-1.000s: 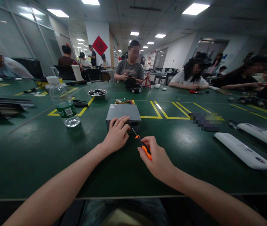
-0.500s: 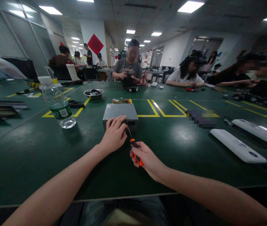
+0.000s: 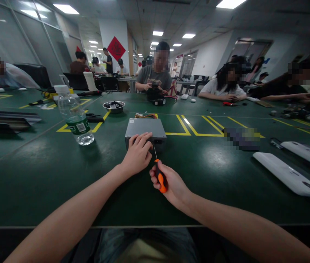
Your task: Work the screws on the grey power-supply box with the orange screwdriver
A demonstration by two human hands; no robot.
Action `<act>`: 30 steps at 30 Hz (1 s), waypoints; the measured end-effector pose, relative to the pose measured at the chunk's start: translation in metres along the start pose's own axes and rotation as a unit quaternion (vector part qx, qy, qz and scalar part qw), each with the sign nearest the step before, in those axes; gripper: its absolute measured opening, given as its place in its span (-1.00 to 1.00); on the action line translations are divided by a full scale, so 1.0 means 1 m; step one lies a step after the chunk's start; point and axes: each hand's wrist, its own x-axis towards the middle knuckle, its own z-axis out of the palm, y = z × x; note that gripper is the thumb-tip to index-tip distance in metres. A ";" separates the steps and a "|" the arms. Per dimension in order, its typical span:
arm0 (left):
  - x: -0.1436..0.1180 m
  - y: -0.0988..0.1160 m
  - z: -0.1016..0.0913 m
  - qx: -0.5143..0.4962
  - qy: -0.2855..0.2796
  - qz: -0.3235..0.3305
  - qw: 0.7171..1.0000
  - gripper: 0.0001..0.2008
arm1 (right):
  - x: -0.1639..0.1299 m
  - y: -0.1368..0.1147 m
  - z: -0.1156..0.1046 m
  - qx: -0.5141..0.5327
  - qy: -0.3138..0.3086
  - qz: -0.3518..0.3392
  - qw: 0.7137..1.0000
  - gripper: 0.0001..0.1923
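On green table [image 3: 48,175]: grey box [image 3: 145,128], screwdriver [image 3: 159,175], seemingly touching.

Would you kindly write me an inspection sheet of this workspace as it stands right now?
Surface: dark green table with yellow marking lines.
Job's things: grey metal box lying flat; orange-and-black screwdriver, its tip at the box's near face.
Clutter: water bottle upright at left; metal bowl behind it; two white covers at right; dark flat strips at far left.
Hands: left hand rests on the box's near edge; right hand grips the screwdriver handle.
Cables: coloured wires behind the box.
Surroundings: other people seated at the table's far side; red diamond sign on a pillar; ceiling lights on.
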 end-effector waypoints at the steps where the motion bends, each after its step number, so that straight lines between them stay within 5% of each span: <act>1: 0.000 0.000 -0.001 -0.001 -0.002 0.000 1.000 -0.83 | 0.000 0.000 0.000 0.001 -0.004 0.011 1.000 -0.74; 9: 0.000 -0.002 0.000 -0.016 0.011 -0.009 1.000 -0.82 | 0.002 -0.006 -0.004 0.029 0.013 0.018 0.999 -0.89; 21: -0.001 -0.002 0.003 -0.011 0.021 -0.014 1.000 -0.80 | -0.001 -0.007 -0.003 0.023 -0.015 0.046 0.999 -0.76; 30: -0.001 -0.004 0.004 -0.016 0.043 -0.033 0.998 -0.79 | 0.001 -0.008 -0.006 0.027 0.012 0.015 0.999 -0.89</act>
